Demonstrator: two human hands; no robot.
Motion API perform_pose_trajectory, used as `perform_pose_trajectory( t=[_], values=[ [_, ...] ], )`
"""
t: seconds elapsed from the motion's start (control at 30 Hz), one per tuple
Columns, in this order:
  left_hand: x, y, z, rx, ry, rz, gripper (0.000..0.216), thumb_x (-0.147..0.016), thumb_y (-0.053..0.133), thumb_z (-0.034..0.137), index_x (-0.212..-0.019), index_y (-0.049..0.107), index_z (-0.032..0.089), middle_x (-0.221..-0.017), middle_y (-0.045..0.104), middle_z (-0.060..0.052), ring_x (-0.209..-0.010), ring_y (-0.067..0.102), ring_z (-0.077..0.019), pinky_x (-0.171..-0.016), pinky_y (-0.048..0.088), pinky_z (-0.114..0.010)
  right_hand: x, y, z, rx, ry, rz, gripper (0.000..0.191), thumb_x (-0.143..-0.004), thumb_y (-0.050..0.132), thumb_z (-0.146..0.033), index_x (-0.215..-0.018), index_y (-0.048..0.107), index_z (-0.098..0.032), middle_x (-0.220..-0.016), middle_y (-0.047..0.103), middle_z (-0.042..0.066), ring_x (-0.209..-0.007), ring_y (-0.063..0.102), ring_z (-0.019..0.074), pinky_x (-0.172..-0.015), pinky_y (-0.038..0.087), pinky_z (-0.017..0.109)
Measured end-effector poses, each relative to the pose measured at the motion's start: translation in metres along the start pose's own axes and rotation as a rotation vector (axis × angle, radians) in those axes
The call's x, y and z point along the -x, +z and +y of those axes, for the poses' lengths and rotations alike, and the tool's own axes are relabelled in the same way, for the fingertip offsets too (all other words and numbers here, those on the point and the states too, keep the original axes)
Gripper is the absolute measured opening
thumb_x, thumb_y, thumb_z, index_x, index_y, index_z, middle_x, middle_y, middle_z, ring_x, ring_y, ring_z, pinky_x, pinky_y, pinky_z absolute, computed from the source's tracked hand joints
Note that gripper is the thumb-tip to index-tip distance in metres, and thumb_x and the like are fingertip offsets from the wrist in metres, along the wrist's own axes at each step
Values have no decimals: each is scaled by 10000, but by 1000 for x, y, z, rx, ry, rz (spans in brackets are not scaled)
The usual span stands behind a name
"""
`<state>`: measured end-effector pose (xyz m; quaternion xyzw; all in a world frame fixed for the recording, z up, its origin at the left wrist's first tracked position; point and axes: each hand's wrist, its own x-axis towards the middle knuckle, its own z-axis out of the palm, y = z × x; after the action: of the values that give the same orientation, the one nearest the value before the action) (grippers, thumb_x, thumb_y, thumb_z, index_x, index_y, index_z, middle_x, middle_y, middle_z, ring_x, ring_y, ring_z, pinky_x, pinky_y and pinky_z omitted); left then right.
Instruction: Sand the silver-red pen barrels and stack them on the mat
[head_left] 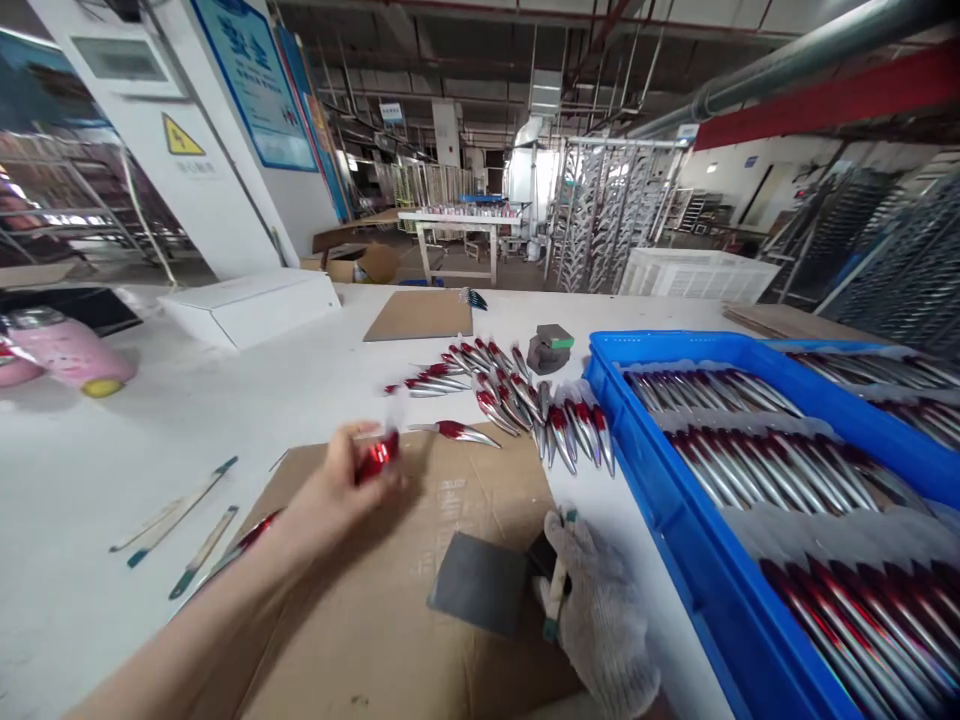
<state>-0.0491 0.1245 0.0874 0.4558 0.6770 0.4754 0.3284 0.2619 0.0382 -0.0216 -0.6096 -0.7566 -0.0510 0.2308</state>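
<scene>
My left hand [349,485], bare and somewhat blurred, is closed on a red-and-silver tapered piece [379,457] above the cardboard sheet [360,620]. My right hand [604,610] wears a knitted glove. Its fingers are wrapped round a wooden stick with dark green ends [556,590], near a black block [541,553] at the fingertips. A dark grey flat sheet [478,583] lies on the cardboard beside that glove. One more tapered piece [461,432] rests at the cardboard's far edge. Behind it, several similar pieces [510,385] form a loose pile. Another is partly hidden under my left forearm.
On the right stands a blue bin [637,500] with rows of red-and-silver pieces between translucent sheets. Several green-ended sticks [184,510] lie at left. A grey lump [550,350], brown board [420,315], white box [251,305] and pink bottle [67,350] are farther back.
</scene>
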Motion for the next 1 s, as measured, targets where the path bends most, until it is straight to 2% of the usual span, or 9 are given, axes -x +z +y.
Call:
perform_pose_trajectory(
  t=[0.07, 0.1, 0.17, 0.23, 0.4, 0.6, 0.8, 0.87, 1.0],
  values=[
    [54, 1, -16, -30, 25, -154, 415, -713, 841, 300, -1103, 704, 261, -834, 776, -19, -850, 746, -277, -777, 603, -327, 1, 3, 5, -31, -21, 68, 563, -821, 634, -108, -1376, 603, -195, -1396, 614, 131, -1276, 564, 335, -1094, 449, 535],
    [80, 2, -25, -75, 117, -317, 358, -748, 802, 302, -1098, 728, 277, -903, 790, -42, -917, 745, -287, -828, 598, -326, 1, 3, 7, -46, -28, 92, 559, -826, 651, -121, -1376, 598, -202, -1390, 619, 122, -1274, 564, 328, -1107, 433, 528],
    [120, 5, -43, -163, 284, -563, 314, -810, 726, 291, -1120, 766, 311, -1054, 792, -69, -1015, 742, -288, -902, 579, -308, 3, 0, 8, -71, -17, 103, 573, -835, 703, -165, -1392, 576, -212, -1400, 614, 113, -1278, 557, 313, -1127, 411, 513],
    [142, 9, -59, -256, 339, -645, 371, -900, 626, 304, -1252, 732, 362, -1166, 771, -62, -1029, 749, -258, -915, 570, -275, 5, -6, 4, -108, 16, 54, 628, -851, 741, -211, -1443, 532, -226, -1451, 577, 103, -1323, 523, 293, -1152, 385, 491],
    [142, 23, -86, -450, 220, -513, 455, -991, 458, 445, -1413, 620, 396, -1251, 726, -62, -1025, 761, -275, -883, 597, -316, 0, -25, -30, -235, -17, -137, 775, -784, 807, -291, -1484, 485, -375, -1580, 446, -13, -1416, 425, 285, -1169, 366, 474],
    [142, 23, -101, -473, 27, -436, 477, -948, 498, 512, -1399, 632, 433, -1271, 729, -58, -905, 772, -319, -815, 598, -377, -16, -40, -65, -84, 60, -266, 619, -780, 791, -315, -1363, 585, -344, -1471, 543, 55, -1227, 550, 331, -987, 492, 481],
    [147, 22, -99, -453, 18, -417, 471, -938, 519, 504, -1371, 669, 400, -1282, 730, -81, -927, 765, -343, -821, 590, -397, -23, -43, -65, -82, -60, -296, 524, -784, 780, -368, -1283, 618, -361, -1427, 565, 36, -1141, 571, 316, -872, 518, 432],
    [149, 25, -96, -462, 6, -421, 476, -938, 512, 508, -1375, 667, 400, -1296, 723, -84, -906, 764, -341, -812, 585, -403, -22, -44, -64, -61, -7, -285, 541, -805, 764, -411, -1320, 604, -372, -1372, 598, 52, -1079, 592, 317, -812, 528, 432],
    [157, 31, -93, -446, 6, -276, 461, -925, 517, 520, -1335, 696, 410, -1210, 752, -79, -803, 746, -328, -807, 571, -411, -20, -48, -63, -93, 5, -294, 530, -825, 736, -395, -1339, 606, -382, -1335, 615, 43, -1094, 588, 297, -810, 531, 393]
  ],
)
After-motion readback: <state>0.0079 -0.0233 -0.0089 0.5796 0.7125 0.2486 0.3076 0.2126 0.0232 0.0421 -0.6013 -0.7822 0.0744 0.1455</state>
